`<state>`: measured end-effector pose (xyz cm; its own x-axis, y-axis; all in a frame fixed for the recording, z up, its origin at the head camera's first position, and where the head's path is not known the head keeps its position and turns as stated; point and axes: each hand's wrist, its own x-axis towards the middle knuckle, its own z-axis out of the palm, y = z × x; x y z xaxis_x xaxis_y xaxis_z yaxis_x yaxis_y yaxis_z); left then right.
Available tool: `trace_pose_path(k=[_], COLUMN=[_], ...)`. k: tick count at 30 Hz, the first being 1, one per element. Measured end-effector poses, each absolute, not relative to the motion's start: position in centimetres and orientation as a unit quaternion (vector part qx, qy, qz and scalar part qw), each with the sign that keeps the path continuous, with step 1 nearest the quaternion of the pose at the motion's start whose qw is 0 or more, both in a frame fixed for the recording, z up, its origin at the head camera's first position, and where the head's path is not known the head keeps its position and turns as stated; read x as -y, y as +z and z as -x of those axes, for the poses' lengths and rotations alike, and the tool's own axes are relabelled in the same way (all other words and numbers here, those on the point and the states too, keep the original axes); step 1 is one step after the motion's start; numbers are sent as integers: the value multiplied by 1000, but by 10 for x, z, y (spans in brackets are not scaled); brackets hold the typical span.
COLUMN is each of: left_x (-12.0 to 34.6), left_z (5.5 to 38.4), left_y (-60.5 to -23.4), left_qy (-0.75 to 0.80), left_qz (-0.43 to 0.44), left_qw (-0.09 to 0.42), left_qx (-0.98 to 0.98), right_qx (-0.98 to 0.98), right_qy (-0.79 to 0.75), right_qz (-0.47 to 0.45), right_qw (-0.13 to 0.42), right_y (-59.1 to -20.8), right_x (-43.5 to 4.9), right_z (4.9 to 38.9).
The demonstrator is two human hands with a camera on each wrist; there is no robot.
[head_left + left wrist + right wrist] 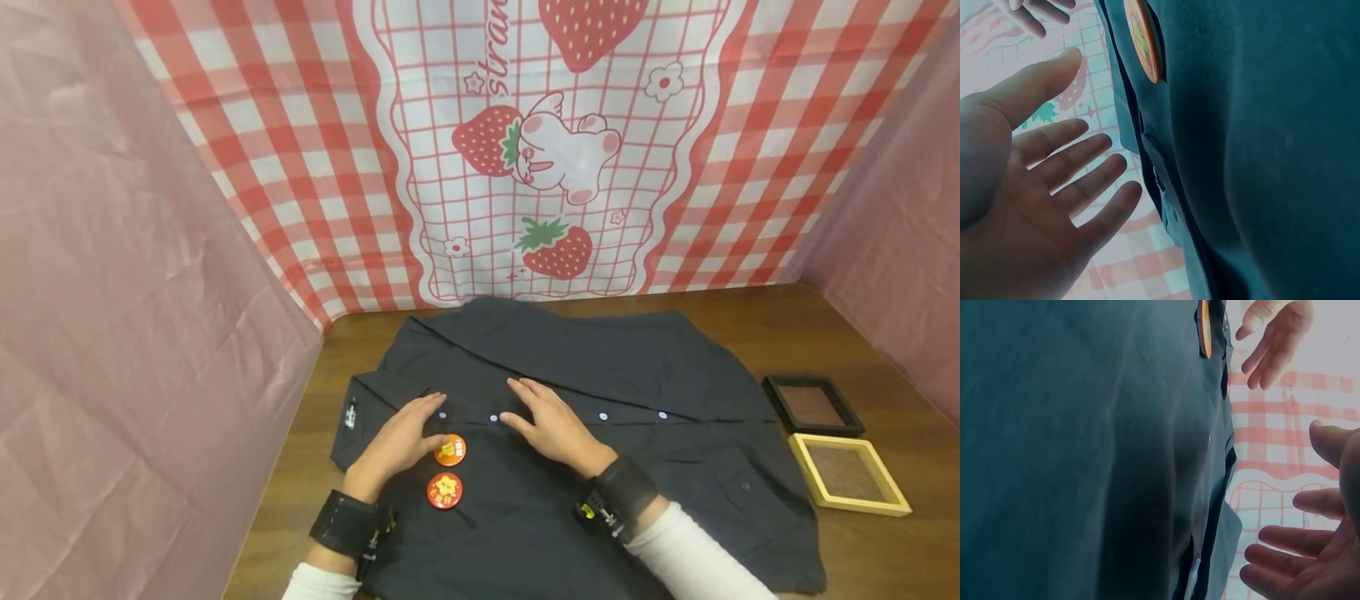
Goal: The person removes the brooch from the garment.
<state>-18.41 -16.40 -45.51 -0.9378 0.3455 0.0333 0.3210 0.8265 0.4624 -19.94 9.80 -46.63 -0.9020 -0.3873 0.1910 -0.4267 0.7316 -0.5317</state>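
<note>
A dark button-up shirt lies spread on the wooden table, its collar toward the left and a row of light buttons running across it. Two round badges are on it: an orange badge and, below that, a red badge with a yellow star. My left hand is over the shirt beside the orange badge, fingers extended and holding nothing. To the right, my right hand is over the button row, its fingers also spread and holding nothing. Both wrist views show the fingers apart from the cloth.
At the table's right side lie a black frame and a light yellow frame, close together. Behind the table hangs a red-and-white checked cloth with strawberries. Pink fabric hangs along the left and right sides.
</note>
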Motion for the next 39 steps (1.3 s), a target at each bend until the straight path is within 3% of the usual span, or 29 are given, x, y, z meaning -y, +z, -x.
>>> trace_pose_path(k=[9,19,39], left_x=[166,166,169], left_z=[179,178,170], left_y=[-457,-457,-455], left_qy=[261,277,269], left_qz=[-132,-135,-154], left_qw=[55,69,55], left_qx=[-955,-949,-949], right_qx=[923,922,921], right_qy=[309,309,313], right_qz=[-226,-233,-232], right_qw=[45,14,1], right_y=[-468,-467,-465], right_x=[-89,-83,-63], right_z=[198,201,191])
